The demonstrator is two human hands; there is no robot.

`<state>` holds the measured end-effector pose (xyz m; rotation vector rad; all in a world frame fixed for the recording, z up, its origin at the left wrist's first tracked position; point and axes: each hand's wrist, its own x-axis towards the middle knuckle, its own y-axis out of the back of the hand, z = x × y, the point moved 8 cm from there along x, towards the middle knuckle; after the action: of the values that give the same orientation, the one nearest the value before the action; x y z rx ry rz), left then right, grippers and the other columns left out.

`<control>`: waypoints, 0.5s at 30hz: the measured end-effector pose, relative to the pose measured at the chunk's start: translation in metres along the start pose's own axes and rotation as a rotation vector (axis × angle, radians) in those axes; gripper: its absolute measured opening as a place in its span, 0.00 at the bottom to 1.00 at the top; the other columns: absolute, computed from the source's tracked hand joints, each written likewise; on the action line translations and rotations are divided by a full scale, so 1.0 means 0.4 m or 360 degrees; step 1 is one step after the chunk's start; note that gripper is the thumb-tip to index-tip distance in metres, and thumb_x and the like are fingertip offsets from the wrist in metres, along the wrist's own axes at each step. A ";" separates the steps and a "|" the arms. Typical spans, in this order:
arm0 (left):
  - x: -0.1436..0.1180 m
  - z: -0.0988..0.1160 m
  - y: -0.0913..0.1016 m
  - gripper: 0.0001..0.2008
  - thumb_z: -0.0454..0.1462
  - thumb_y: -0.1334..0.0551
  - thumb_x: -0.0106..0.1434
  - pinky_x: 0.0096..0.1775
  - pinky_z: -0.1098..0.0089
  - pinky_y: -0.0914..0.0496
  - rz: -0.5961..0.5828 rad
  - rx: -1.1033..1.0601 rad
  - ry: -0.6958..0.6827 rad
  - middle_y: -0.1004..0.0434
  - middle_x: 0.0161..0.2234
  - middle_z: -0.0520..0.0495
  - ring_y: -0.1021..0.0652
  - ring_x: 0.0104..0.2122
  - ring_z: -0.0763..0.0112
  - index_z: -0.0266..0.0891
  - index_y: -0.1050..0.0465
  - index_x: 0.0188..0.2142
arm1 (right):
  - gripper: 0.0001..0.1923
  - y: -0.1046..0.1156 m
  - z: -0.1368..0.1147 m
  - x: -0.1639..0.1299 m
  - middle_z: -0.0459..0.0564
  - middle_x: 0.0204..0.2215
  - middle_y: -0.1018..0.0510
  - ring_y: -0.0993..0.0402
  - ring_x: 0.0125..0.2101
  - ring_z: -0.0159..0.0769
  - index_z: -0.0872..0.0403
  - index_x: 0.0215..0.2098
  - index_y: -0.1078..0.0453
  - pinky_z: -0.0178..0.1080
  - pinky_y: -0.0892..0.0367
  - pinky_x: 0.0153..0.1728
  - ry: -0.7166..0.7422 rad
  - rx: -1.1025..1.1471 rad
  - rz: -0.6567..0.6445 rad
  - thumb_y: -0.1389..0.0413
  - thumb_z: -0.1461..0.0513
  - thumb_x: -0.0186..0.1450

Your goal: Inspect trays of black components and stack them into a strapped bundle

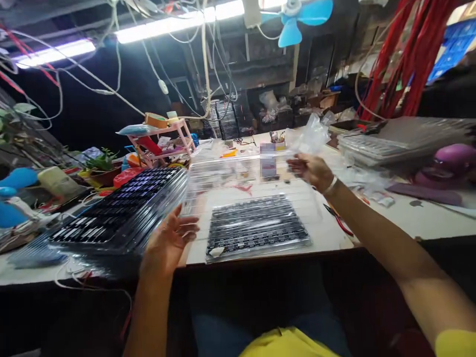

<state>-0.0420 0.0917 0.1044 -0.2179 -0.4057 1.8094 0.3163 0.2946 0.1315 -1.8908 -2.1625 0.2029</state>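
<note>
Yellow top [286, 344]: showing at the bottom, below the table [427, 223].
Left hand [167, 243]: reaching up half curled, thumb standing apart from the fingers, at the clear tray's near left corner; whether it is gripping the edge, I cannot tell.
Filled tray [256, 223]: lying near the table's front edge, dark strips showing through clear plastic, a white scrap [216, 252] resting on its near left corner.
Stack [122, 208]: sitting left of the filled tray, dark strips showing on top.
Pliers [337, 217]: lying right of the filled tray, beside the right forearm.
Clear tray [223, 181]: hanging tilted between the hands, above and behind the filled tray.
Right hand [312, 171]: pinching the clear tray's far edge, fingertips drawn together, slightly blurring.
Rack [184, 131]: standing behind the stack.
Fan [290, 33]: hanging overhead, farther back.
</note>
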 end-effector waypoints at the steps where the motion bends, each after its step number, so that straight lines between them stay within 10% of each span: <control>1: -0.002 0.009 0.012 0.31 0.43 0.30 0.48 0.27 0.74 0.27 0.0030 0.0084 0.0002 0.20 0.28 0.47 0.22 0.25 0.70 0.36 0.32 0.50 | 0.09 -0.023 0.016 0.014 0.50 0.25 0.23 0.27 0.23 0.31 0.55 0.31 0.37 0.33 0.32 0.22 -0.0064 0.0025 -0.0040 0.56 0.65 0.68; 11: -0.001 0.092 0.046 0.25 0.38 0.28 0.45 0.32 0.67 0.23 0.0453 0.0204 -0.0408 0.20 0.25 0.50 0.20 0.26 0.65 0.37 0.29 0.43 | 0.10 -0.170 0.127 0.014 0.55 0.29 0.21 0.23 0.25 0.37 0.57 0.40 0.32 0.38 0.27 0.27 -0.0329 -0.0016 -0.0590 0.45 0.59 0.64; 15: -0.037 0.199 0.100 0.18 0.36 0.31 0.49 0.32 0.64 0.23 0.0610 0.0103 -0.0691 0.21 0.25 0.50 0.20 0.26 0.65 0.38 0.33 0.38 | 0.15 -0.139 0.154 0.013 0.50 0.35 0.20 0.22 0.28 0.36 0.43 0.44 0.31 0.38 0.25 0.28 -0.0141 -0.0146 -0.0558 0.41 0.56 0.57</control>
<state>-0.1018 0.0557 0.1616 0.1599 -0.6414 2.2486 0.2453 0.2960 0.0882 -1.5356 -2.5571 0.1215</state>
